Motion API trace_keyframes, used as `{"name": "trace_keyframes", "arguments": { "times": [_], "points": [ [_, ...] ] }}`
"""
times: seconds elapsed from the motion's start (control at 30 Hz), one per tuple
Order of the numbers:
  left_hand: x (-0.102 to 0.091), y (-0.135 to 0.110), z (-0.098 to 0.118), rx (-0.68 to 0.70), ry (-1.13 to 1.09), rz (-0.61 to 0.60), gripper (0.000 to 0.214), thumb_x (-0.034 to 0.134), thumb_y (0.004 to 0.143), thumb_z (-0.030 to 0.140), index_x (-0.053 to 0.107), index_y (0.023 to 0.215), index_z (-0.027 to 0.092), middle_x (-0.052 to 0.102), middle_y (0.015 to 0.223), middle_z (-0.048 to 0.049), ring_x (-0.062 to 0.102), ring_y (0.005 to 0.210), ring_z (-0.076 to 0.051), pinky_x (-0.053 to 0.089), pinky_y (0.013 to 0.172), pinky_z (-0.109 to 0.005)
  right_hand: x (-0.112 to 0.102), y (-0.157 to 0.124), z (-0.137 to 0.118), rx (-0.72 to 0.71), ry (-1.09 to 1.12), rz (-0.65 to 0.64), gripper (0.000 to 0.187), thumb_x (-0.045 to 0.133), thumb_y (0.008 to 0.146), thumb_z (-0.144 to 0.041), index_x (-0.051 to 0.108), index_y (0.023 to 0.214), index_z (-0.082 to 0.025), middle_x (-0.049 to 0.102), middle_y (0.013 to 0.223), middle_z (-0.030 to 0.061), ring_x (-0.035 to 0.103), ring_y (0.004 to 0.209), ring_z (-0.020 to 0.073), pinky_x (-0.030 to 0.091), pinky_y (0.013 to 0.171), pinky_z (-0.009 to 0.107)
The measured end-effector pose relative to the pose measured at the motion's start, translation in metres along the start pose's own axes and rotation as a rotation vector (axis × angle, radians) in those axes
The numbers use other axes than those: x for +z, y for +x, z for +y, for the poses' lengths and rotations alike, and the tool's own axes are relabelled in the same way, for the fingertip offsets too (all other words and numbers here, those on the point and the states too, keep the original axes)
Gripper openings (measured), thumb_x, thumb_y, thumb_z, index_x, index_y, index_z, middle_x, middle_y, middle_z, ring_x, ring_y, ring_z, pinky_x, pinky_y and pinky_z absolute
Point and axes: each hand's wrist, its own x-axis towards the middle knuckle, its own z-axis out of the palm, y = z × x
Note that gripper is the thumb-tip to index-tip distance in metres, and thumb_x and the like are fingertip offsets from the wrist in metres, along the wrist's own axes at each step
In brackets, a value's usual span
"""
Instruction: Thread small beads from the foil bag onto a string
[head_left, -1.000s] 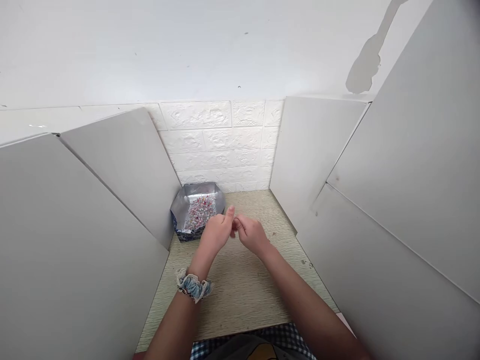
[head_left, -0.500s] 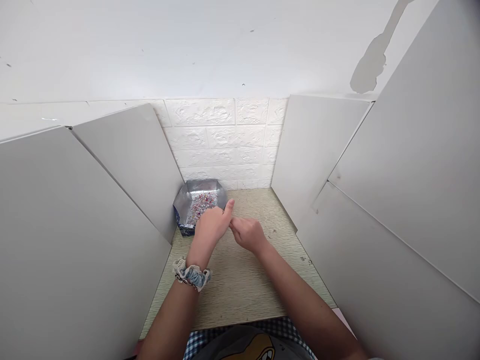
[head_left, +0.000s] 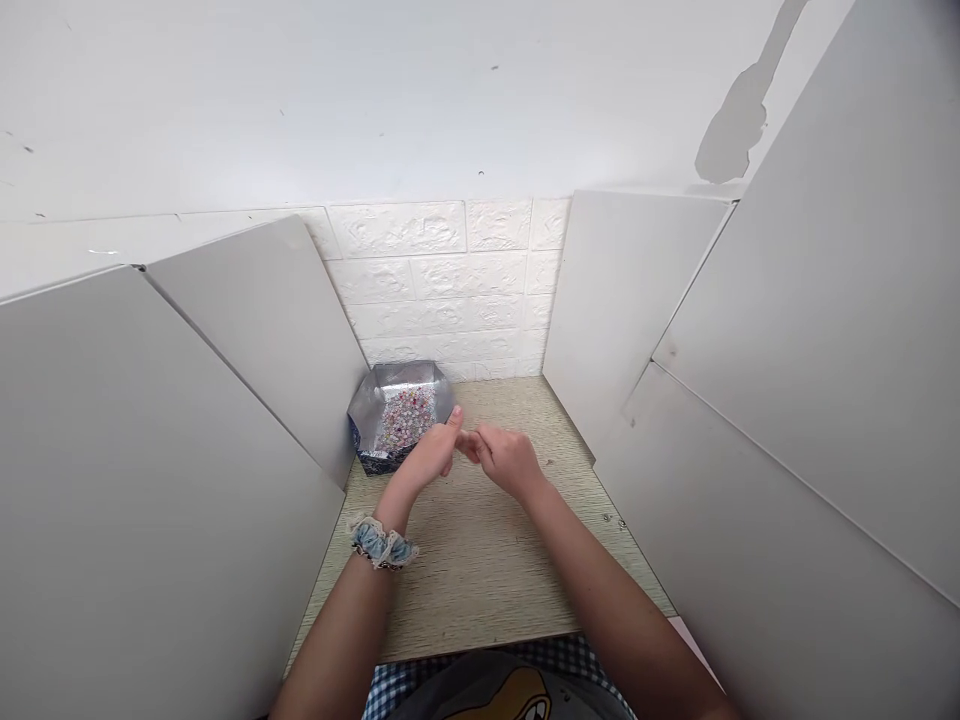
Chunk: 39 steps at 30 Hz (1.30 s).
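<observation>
A silver-lined bag [head_left: 366, 408] sits open at the table's [head_left: 480, 570] far left, holding small pink and white beads [head_left: 407, 415]; near it, the left hand [head_left: 429, 456] and right hand [head_left: 511, 460] curl close together; whether their fingers grip anything, I cannot tell.

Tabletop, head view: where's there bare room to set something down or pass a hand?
Widest bare patch: tabletop between left forearm and right forearm, down to the near edge. Another: behind the right hand, bordered by bead box, brick wall and right panel. Crowded: far-left corner, with box, left panel and left hand. Small bits lie by the right edge.
</observation>
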Motion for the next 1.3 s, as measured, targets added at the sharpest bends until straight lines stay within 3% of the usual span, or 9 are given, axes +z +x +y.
{"name": "trace_keyframes", "arguments": {
  "times": [0.13,0.23,0.37,0.6,0.73,0.87,1.0,1.1,1.3],
  "points": [
    [-0.004,-0.006,0.000,-0.036,-0.247,-0.339,0.077,0.013,0.073,0.069,0.060,0.060,0.009,0.053,0.048,-0.0068,0.019,0.026,-0.002,0.011,0.034,-0.020,-0.002,0.002,0.005,0.115,0.025,-0.022,0.037,0.020,0.091,-0.034,0.048,0.073,-0.016,0.052,0.058,0.0005,0.043,0.048,0.0097,0.019,0.046,0.022],
    [-0.010,-0.006,0.003,0.099,-0.483,-0.178,0.076,0.009,0.074,0.067,0.061,0.091,0.014,0.062,0.075,-0.0104,0.014,0.028,0.001,0.014,0.035,-0.019,-0.001,0.002,0.003,0.097,0.033,-0.058,0.034,0.021,0.090,-0.033,0.047,0.075,-0.017,0.053,0.060,0.0002,0.043,0.048,0.0105,0.019,0.047,0.023],
    [-0.009,0.000,-0.006,0.065,-0.183,0.021,0.066,0.024,0.076,0.063,0.060,0.096,0.011,0.062,0.084,-0.0124,0.023,0.034,-0.001,0.014,0.036,-0.019,0.002,0.000,-0.005,-0.086,0.105,-0.034,0.032,0.021,0.090,-0.028,0.045,0.073,-0.016,0.053,0.062,0.0015,0.045,0.054,0.0116,0.029,0.059,0.023],
    [-0.011,0.000,-0.021,-0.090,-0.360,-0.495,0.083,0.008,0.074,0.068,0.062,0.063,0.005,0.053,0.050,-0.0087,0.022,0.026,-0.001,0.008,0.034,-0.020,0.002,0.001,-0.004,0.015,0.323,-0.027,0.032,0.019,0.091,-0.031,0.035,0.066,-0.018,0.045,0.056,-0.0005,0.041,0.055,0.0118,0.032,0.061,0.022],
    [-0.018,-0.002,-0.015,0.117,-0.722,-0.298,0.078,0.007,0.075,0.066,0.060,0.096,0.012,0.061,0.089,-0.0125,0.016,0.028,0.002,0.013,0.034,-0.019,0.003,0.001,-0.004,0.003,0.359,-0.090,0.031,0.021,0.091,-0.030,0.036,0.067,-0.017,0.046,0.061,0.0006,0.043,0.058,0.0124,0.031,0.058,0.023],
    [-0.016,0.002,-0.016,0.066,-0.407,-0.045,0.070,0.015,0.078,0.063,0.055,0.106,0.012,0.056,0.106,-0.0154,0.022,0.033,0.000,0.015,0.036,-0.021,0.004,0.000,-0.008,-0.059,0.363,-0.090,0.026,0.023,0.090,-0.026,0.037,0.069,-0.017,0.048,0.064,0.0015,0.045,0.062,0.0128,0.032,0.064,0.024],
    [-0.010,0.003,-0.024,-0.097,-0.139,-0.259,0.077,0.016,0.076,0.065,0.062,0.071,0.005,0.058,0.060,-0.0108,0.021,0.030,-0.002,0.008,0.035,-0.021,0.001,0.001,-0.005,0.027,0.352,-0.080,0.028,0.023,0.090,-0.027,0.034,0.066,-0.017,0.044,0.061,0.0005,0.042,0.058,0.0121,0.030,0.058,0.023],
    [-0.012,0.000,-0.023,-0.133,-0.320,-0.493,0.083,0.009,0.073,0.069,0.059,0.059,0.005,0.048,0.044,-0.0068,0.016,0.027,-0.001,0.008,0.035,-0.021,0.001,0.002,-0.003,0.084,0.369,-0.095,0.030,0.023,0.090,-0.030,0.033,0.065,-0.017,0.041,0.059,-0.0007,0.038,0.054,0.0110,0.026,0.052,0.022],
    [-0.020,-0.004,-0.014,0.106,-0.527,-0.158,0.078,0.007,0.075,0.067,0.053,0.111,0.014,0.055,0.106,-0.0147,0.019,0.033,0.001,0.017,0.038,-0.021,0.004,0.000,-0.008,-0.001,0.370,-0.187,0.026,0.027,0.089,-0.026,0.038,0.068,-0.017,0.045,0.061,0.0000,0.042,0.058,0.0118,0.028,0.056,0.022]
  ]
}}
